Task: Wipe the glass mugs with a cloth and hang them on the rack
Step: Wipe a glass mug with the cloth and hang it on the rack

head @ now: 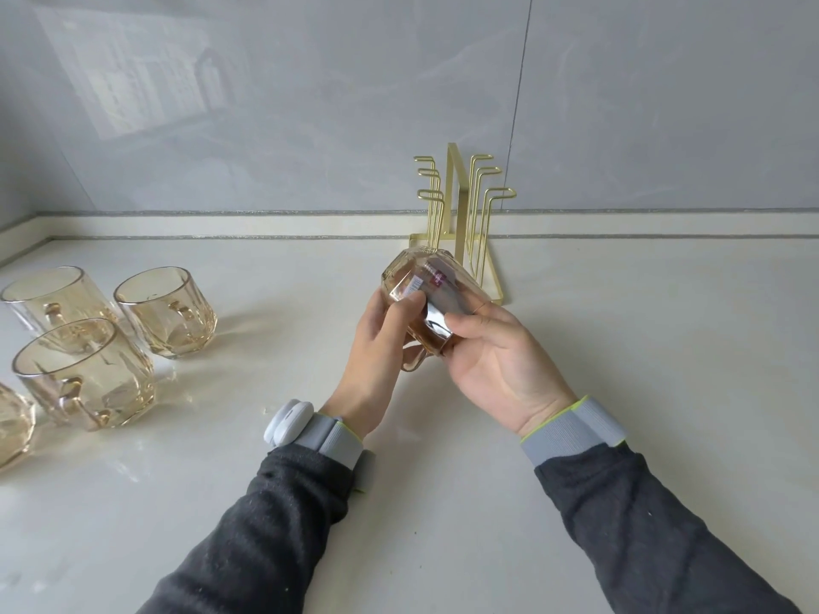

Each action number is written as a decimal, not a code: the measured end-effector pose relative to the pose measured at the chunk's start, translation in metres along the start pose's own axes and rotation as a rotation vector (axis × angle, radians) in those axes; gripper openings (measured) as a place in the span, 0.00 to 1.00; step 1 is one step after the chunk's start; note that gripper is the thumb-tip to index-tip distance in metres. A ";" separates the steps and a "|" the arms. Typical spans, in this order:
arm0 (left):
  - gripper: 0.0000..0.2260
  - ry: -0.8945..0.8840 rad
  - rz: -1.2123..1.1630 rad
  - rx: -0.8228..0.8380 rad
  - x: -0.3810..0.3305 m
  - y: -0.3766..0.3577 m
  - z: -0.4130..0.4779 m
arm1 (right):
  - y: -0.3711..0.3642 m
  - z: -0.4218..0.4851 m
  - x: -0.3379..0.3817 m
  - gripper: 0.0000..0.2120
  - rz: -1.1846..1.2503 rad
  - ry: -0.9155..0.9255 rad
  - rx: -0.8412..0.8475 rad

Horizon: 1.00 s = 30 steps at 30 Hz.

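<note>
Both my hands hold one amber glass mug (432,288) above the counter, tilted with its base pointing away toward the rack; a small label shows on the base. My left hand (381,347) grips its left side with the thumb on the glass. My right hand (492,352) grips its right side and rim. The gold wire rack (461,201) stands just behind the mug against the wall, with no mug on its hooks. No cloth is in view.
Three more amber glass mugs (166,310) stand upright at the left of the white counter (620,325), and part of a fourth (13,423) shows at the left edge. A grey tiled wall rises behind.
</note>
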<state>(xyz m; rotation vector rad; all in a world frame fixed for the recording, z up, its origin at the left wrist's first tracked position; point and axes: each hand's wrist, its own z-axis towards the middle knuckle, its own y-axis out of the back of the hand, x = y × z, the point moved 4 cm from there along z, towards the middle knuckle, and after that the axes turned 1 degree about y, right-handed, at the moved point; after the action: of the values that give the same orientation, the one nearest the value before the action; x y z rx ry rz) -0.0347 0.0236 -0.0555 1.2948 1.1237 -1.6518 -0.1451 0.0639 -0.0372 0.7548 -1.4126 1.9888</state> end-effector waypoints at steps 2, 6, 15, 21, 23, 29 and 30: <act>0.21 -0.001 -0.005 0.011 0.000 -0.001 0.000 | 0.000 0.000 -0.001 0.24 0.014 0.002 -0.006; 0.21 -0.001 0.011 -0.007 -0.001 -0.001 0.000 | 0.003 0.001 -0.003 0.27 -0.021 0.023 -0.046; 0.22 0.016 0.052 0.025 -0.001 -0.004 -0.002 | 0.007 0.000 -0.003 0.26 -0.342 0.119 -0.050; 0.11 0.014 0.026 0.033 0.001 -0.001 0.000 | 0.002 -0.003 -0.009 0.25 -0.410 0.073 -0.010; 0.06 0.017 0.027 0.043 0.002 -0.001 0.000 | 0.000 -0.003 -0.009 0.27 -0.366 0.064 0.003; 0.26 -0.042 -0.009 0.058 -0.001 -0.004 -0.002 | -0.005 -0.005 -0.001 0.25 -0.040 0.031 0.070; 0.28 -0.050 -0.014 0.057 0.000 -0.004 -0.002 | -0.005 -0.006 -0.001 0.25 0.023 0.025 0.060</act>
<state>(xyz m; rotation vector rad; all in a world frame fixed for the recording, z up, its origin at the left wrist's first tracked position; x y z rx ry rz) -0.0374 0.0271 -0.0548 1.2767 1.0654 -1.7283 -0.1417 0.0703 -0.0367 0.7405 -1.3577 2.0594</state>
